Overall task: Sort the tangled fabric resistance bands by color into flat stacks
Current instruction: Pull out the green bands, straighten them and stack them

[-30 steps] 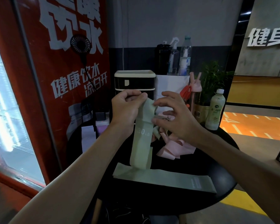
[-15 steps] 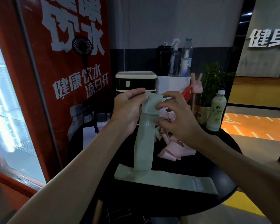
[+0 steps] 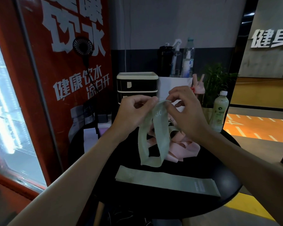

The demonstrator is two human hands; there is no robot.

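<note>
Over table [image 3: 203,170] centre, hanging green band [image 3: 160,132], judged limp and light, is pinched at top fold by left hand [image 3: 129,116] and right hand [image 3: 186,116].

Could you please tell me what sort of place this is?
Probably a gym's lounge area: the wall lettering reads "fitness" in Chinese, a red drinks fridge stands nearby, and the left hand and right hand hold a green resistance band over a round table.
</note>
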